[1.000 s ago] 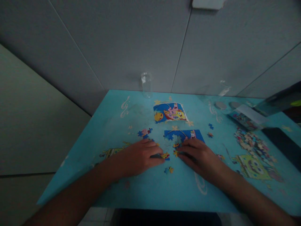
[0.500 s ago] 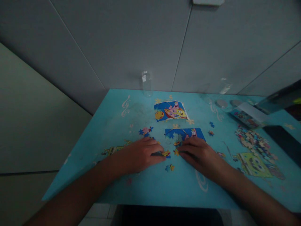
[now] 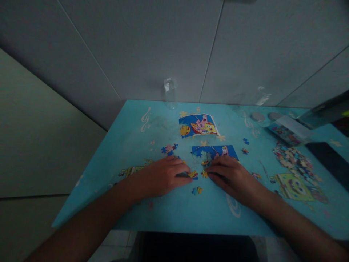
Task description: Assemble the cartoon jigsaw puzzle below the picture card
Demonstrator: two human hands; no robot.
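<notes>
On the teal table my left hand (image 3: 170,174) is closed on a yellow, red and blue jigsaw puzzle piece (image 3: 194,175). Facing it, my right hand (image 3: 227,171) pinches a small yellow puzzle piece (image 3: 204,174); a narrow gap separates the two. Beyond my right hand lies a partly joined puzzle (image 3: 231,150), mostly blue, its near side hidden by my fingers. A loose blue-and-yellow piece (image 3: 196,190) rests nearer me. Joined blue-and-pink pieces (image 3: 169,149) lie past my left hand. Farther back is the cartoon reference picture (image 3: 198,125).
A clear jar (image 3: 171,94) stands near the wall. At the right are a pile of puzzle pieces (image 3: 294,162), a clear container with a picture (image 3: 289,131), two round lids (image 3: 257,116) and a dark flat object (image 3: 328,160). Loose pieces (image 3: 245,151) lie right of the joined puzzle.
The view has tilted slightly, so the table sits a little higher in it. Both hands keep nearly the same place and grip, with the two pieces still apart.
</notes>
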